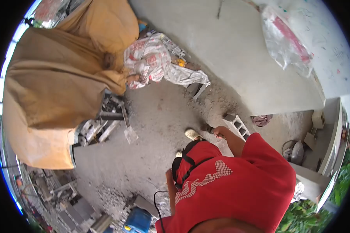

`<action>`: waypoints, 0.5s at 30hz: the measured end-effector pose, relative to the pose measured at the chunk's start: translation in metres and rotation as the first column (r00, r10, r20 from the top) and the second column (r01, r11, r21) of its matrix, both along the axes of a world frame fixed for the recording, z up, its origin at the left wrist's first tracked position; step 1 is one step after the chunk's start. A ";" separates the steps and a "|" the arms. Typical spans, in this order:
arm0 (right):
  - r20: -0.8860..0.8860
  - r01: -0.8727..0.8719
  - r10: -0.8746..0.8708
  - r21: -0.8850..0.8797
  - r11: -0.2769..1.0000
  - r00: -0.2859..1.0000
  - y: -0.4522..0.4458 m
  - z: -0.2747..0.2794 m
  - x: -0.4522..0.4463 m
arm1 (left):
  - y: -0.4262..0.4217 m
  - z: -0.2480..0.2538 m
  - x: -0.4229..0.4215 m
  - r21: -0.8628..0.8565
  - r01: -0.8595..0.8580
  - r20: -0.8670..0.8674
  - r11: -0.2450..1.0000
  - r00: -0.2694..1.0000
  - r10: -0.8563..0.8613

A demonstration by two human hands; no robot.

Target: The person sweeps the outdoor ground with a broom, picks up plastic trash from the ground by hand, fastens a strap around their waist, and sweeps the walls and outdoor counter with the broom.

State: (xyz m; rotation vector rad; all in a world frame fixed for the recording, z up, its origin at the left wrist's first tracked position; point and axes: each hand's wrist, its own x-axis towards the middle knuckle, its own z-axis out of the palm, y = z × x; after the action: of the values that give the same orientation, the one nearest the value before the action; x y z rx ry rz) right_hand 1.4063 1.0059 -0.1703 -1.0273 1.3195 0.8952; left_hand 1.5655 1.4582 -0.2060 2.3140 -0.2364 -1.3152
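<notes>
My right hand [219,133] is closed around a dark, brush-like object [207,128] whose end points left, just above a cream shoe [192,134]. A pale hollow concrete block [237,125] stands on the floor to the right of this hand. My left forearm hangs at the left side of the red shirt [237,186]. The left hand itself is hidden beside black straps [187,160] at the waist.
A tan tarp [50,85] covers a pile at the left. White printed sacks [151,58] lie near the grey wall [221,50]. A blue container [138,220] stands below. At the right are a crumpled cloth [262,120] and a round metal pan [297,152].
</notes>
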 end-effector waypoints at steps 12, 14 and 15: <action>-0.103 0.039 -0.096 -0.453 0.891 0.990 0.261 -0.014 -0.183 | 0.013 -0.023 0.098 0.157 -0.115 -0.455 0.981 0.873 0.175; -0.116 -0.040 -0.007 -0.400 0.916 0.993 0.301 0.002 -0.202 | 0.014 -0.021 0.120 0.111 -0.112 -0.441 0.988 0.885 0.150; -0.089 -0.010 -0.023 -0.352 0.936 0.996 0.318 0.009 -0.210 | 0.012 -0.018 0.122 0.118 -0.140 -0.437 0.983 0.882 0.178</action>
State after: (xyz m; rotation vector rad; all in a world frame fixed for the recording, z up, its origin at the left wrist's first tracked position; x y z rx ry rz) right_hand 1.1959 1.3241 -0.1616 -1.2679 1.5990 0.7212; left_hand 1.6876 1.4698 -0.2239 1.9702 0.1596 -1.7458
